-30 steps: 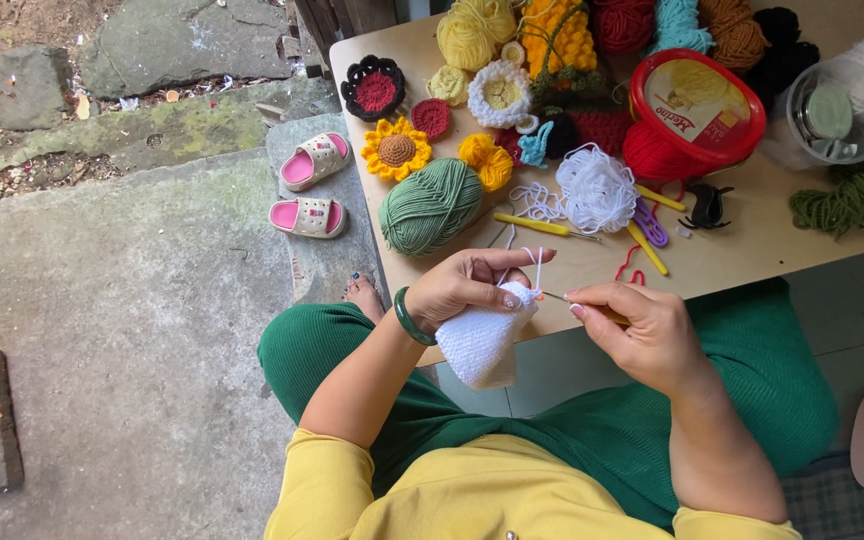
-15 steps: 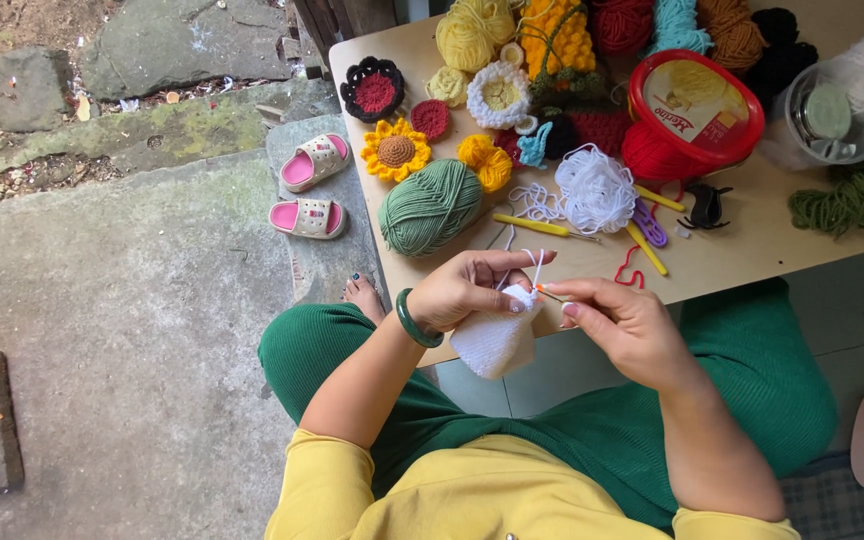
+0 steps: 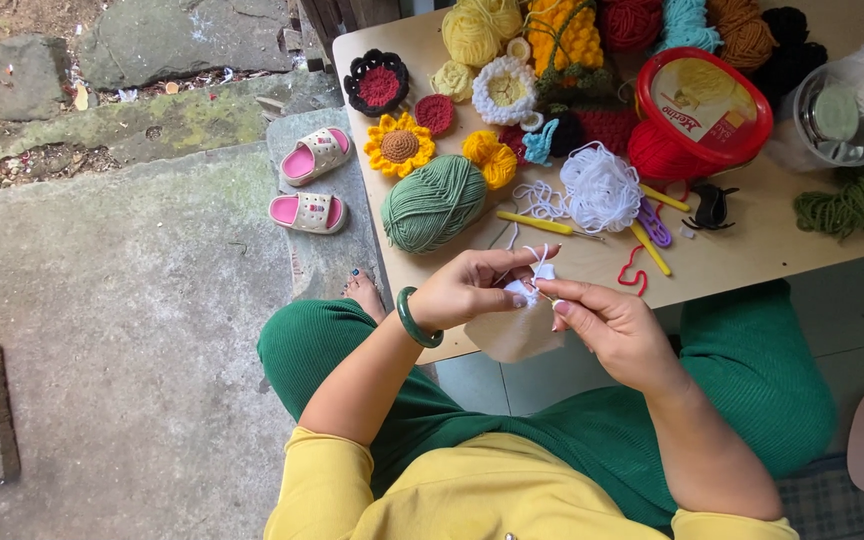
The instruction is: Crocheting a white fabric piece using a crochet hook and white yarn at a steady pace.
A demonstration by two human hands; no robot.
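Soft white crochet piece held just off the near edge of the worktop, above the green-clad lap, between both hands. Left hand, green bangle at the wrist, curled over the top of the piece, fingers pinching the worked edge and a loop of white yarn. Right hand closed in a pinch at the same edge, fingertips pressed together around what looks like a thin hook, too small to make out clearly. Likely very light, limp and stretchy, nothing brittle about it; apt to sag and fold under its own weight, so best gripped at the firm stitched rim close to the working loop rather than by the loose hanging body. Thin strand prone to snagging or slipping free if tension is lost. On the worktop, a red round tub with a yellow printed lid, shut, contents hidden. To its right a clear round container with a pale green disc and some small items inside, not distinct. Round about: green yarn ball, loose white yarn heap, crochet sunflower, yellow crochet hooks, further yarn balls in yellow, red, teal and brown along the far side. Small pink sandals on the stone floor to the left.
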